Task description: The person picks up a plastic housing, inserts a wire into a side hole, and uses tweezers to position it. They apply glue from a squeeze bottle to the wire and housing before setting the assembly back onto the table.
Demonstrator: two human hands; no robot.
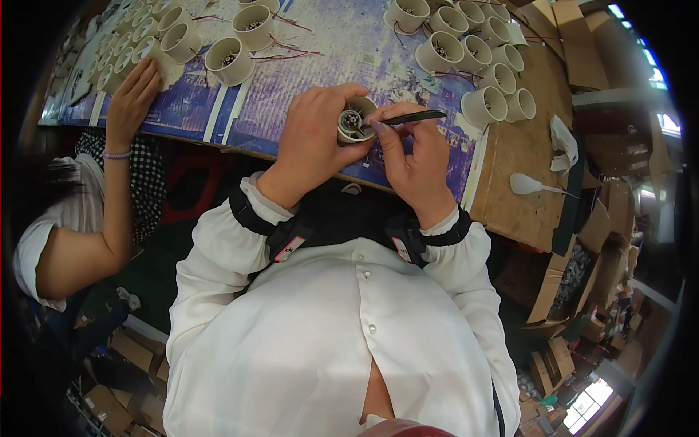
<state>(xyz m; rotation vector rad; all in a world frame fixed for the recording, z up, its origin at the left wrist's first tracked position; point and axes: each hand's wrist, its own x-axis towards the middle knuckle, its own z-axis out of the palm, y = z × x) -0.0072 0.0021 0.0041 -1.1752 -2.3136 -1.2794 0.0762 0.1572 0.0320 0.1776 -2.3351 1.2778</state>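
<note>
My left hand (317, 131) is closed around a small off-white cup-shaped housing (373, 109), its open mouth tilted up toward me. Inside it sits a round part with dark and metallic bits, too small to make out fully. Pinched like a pen in my right hand (419, 153) is a slim black tweezer-like tool (419, 116). Its tip reaches over the cup's mouth, next to the inner part; whether it touches is not clear. Both hands are above the near edge of the worktable.
The blue and white worktable (320, 65) bears several similar cups with red and dark wires, like this cup (230, 62) and this group (484, 105). A white squeeze bottle (526, 183) and crumpled tissue (563, 144) lie right. A co-worker's hand (135, 91) is at the left cups.
</note>
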